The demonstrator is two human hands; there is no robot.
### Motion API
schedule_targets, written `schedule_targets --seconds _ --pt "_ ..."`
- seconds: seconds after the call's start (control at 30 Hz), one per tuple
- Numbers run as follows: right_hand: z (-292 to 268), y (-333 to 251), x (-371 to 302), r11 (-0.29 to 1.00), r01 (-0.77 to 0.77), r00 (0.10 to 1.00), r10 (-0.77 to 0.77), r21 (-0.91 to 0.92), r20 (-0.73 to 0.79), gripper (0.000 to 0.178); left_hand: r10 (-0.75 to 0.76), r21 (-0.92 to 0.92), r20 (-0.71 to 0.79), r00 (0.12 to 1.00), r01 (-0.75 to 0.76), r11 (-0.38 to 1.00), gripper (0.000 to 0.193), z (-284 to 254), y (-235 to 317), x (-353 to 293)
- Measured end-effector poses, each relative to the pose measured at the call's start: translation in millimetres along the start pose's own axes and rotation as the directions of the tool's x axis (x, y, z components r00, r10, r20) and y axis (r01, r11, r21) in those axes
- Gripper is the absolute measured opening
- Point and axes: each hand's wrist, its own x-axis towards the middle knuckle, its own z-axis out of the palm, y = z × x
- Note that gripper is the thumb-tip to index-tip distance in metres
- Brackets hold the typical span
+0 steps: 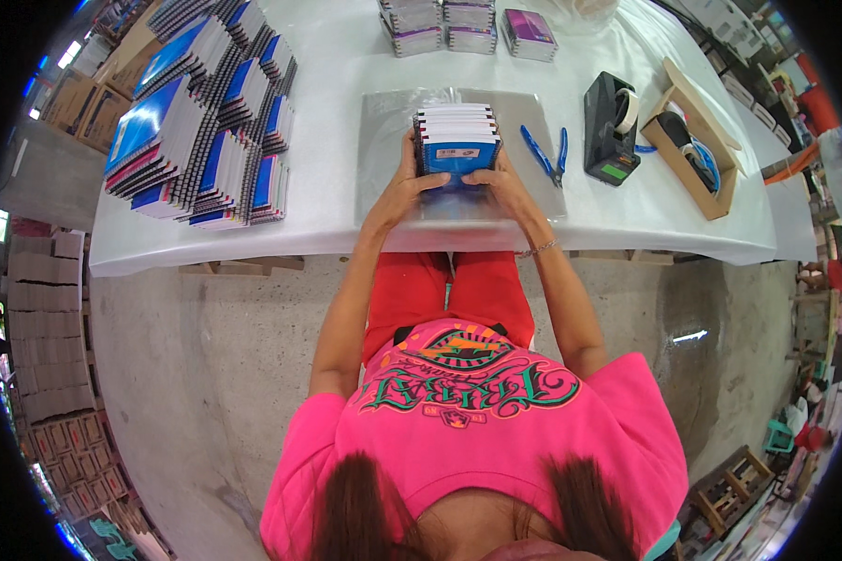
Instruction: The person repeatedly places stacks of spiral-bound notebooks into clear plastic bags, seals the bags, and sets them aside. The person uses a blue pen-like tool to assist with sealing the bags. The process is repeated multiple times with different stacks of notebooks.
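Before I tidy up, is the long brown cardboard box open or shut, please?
Open: inside the long brown cardboard box, a blue looped item shows uncovered.

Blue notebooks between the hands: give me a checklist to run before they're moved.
1. Both hands on the blue notebooks: ok, left hand and right hand on opposite sides.
2. Notebooks resting on the clear plastic: cannot tell, they may be held above it.
3. Blue pliers away from the hands: ok, apart, to the right.
4. Pliers' handles closed: not ok, they are spread.
5. Tape roll in the black dispenser: ok.
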Motion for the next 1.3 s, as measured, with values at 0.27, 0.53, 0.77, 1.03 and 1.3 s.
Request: schedule_targets --seconds 0.27,0.53,0.77,1.03,1.3 --pt "5.8 -25.2 -6.9 0.99 0.048 0.998 -0.054 -0.129 -0.045 0.096 0.088 0.242 -0.124 0.988 -0.056 0.969 0.09 -1.7 10.1 -3.1" --pt "3.1 -55.1 5.1 0.986 -0.167 0.977 0.166 0.006 -0.135 0.084 -0.399 0.106 -0.118 0.909 0.411 0.905 0.079 4.3 60.2 27.7" --pt "6.4 -46.3 5.0 0.977 -0.183 0.977 0.167 -0.11 -0.136 0.059 -0.53 0.22 -0.105 0.841 0.539 0.813 0.068 -5.3 50.2 33.2" --pt "-0.5 -33.7 3.3 0.947 -0.195 0.973 0.154 -0.254 -0.174 0.054 -0.406 0.292 -0.192 0.893 0.447 0.845 0.06 2.2 34.1 36.3" --pt "1.9 -34.7 1.1 0.936 -0.172 0.981 0.134 -0.306 -0.143 0.055 -0.343 0.458 -0.181 0.922 0.388 0.8 0.06 -10.3 20.4 42.2"
